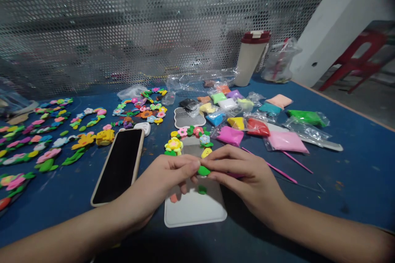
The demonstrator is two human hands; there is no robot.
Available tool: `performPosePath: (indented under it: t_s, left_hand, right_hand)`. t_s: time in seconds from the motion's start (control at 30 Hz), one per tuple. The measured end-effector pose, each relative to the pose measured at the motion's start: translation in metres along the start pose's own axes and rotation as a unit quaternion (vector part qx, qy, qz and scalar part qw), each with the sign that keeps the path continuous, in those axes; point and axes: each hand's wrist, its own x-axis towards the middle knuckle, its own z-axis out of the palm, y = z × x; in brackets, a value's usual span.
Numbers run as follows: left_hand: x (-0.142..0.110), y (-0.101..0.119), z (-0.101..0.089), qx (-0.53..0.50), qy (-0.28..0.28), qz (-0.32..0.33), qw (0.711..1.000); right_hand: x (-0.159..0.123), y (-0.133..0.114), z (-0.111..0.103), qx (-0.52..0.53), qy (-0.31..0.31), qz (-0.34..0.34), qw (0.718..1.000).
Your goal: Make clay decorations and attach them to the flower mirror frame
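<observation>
My left hand [177, 172] and my right hand [243, 172] meet over a pale rounded board [197, 211]. Between their fingertips is a small green clay leaf [203, 170], pinched from both sides. Clay flowers ring the upper part of the board, among them a yellow flower [173, 145], a blue flower [205, 139] and a round yellow smiling piece [206, 153]. Lower on the board another green patch [202, 189] and an orange-pink patch [173, 198] show, partly shaded by my hands. My fingers hide the board's middle.
A phone [120, 166] lies left of the board, with several rows of clay flower pieces [47, 155] beyond it. Bagged coloured clay [230, 135] is heaped at the back right, near pink sticks [298, 162]. A lidded tumbler [251, 59] stands by the perforated metal screen [123, 28].
</observation>
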Motion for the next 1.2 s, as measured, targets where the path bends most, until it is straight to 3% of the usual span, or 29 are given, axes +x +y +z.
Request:
performPosePath:
  t_s: [0.27,0.37,0.47,0.53,0.7,0.77,1.0,1.2]
  left_hand:
    - [0.000,-0.001,-0.003,0.043,-0.025,0.010,0.999]
    - [-0.002,0.002,-0.008,0.141,0.009,0.074,0.987]
    - [-0.002,0.003,-0.016,0.291,0.091,0.207,0.930]
    - [0.000,0.000,-0.020,0.380,0.108,0.259,0.881]
    - [0.006,-0.017,-0.018,0.551,0.009,0.292,0.782]
    - [0.006,-0.021,-0.016,0.579,-0.011,0.296,0.759]
    - [0.004,-0.029,-0.013,0.587,-0.027,0.304,0.750]
    - [0.009,-0.040,-0.016,0.527,-0.022,0.270,0.806]
  right_hand:
    - [0.000,0.000,-0.001,-0.011,0.022,-0.038,0.999]
    - [-0.001,-0.002,-0.003,-0.019,0.012,-0.037,0.999]
    - [-0.009,-0.004,-0.006,-0.038,-0.023,-0.017,0.999]
    - [-0.016,-0.004,-0.006,-0.068,-0.062,-0.015,0.996]
    - [-0.030,0.003,0.000,-0.184,-0.120,-0.051,0.974]
    - [-0.032,0.006,0.002,-0.224,-0.132,-0.060,0.964]
    - [-0.026,-0.001,-0.005,-0.207,-0.165,-0.039,0.963]
    - [-0.008,0.000,-0.027,-0.202,-0.141,-0.034,0.969]
